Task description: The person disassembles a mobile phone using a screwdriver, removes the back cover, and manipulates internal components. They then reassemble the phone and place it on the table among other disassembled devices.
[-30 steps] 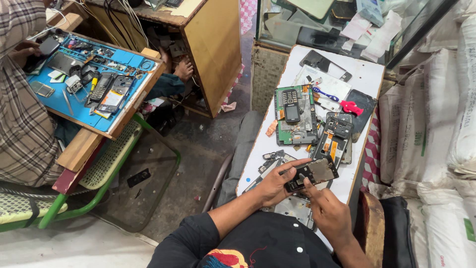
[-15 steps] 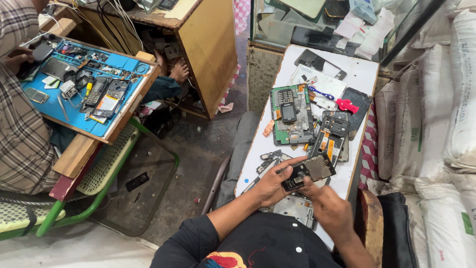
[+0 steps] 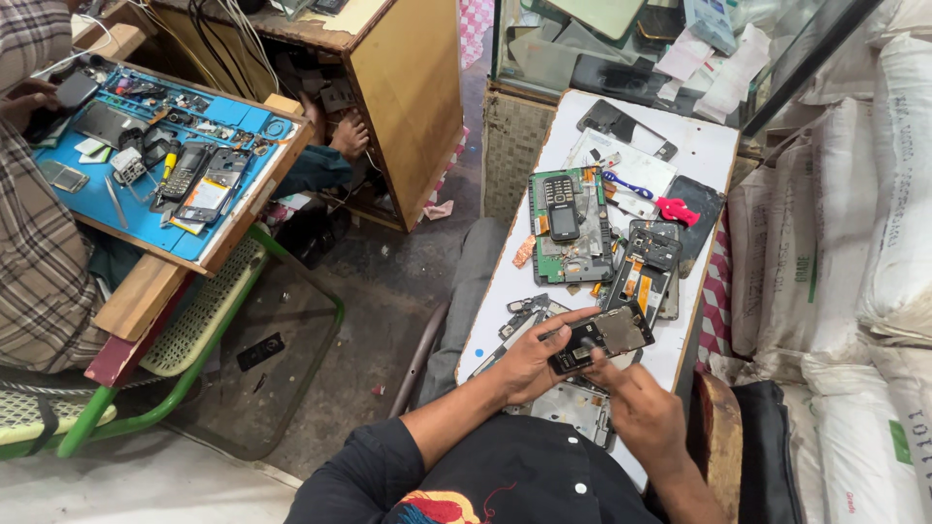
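Observation:
My left hand (image 3: 532, 361) grips an opened phone body (image 3: 604, 338) by its lower left end, holding it just above the white table (image 3: 699, 155). My right hand (image 3: 636, 408) is below it, its forefinger pressing the phone's underside edge near the middle. Under my hands lie a metal phone frame (image 3: 573, 408) and loose dark parts (image 3: 524, 315). Beyond the held phone rests another opened phone with orange strips (image 3: 646, 277).
A green mat (image 3: 582, 257) carries a small keypad phone (image 3: 561, 209). A red tool (image 3: 678, 210) and dark phone covers (image 3: 621, 124) lie farther back. White sacks (image 3: 854, 243) stand right. At left another person in a checked shirt (image 3: 34, 262) works over a blue tray of parts (image 3: 116, 209).
The view has shifted slightly. My hands stay on the opened phone, with the right forefinger moving along its lower edge.

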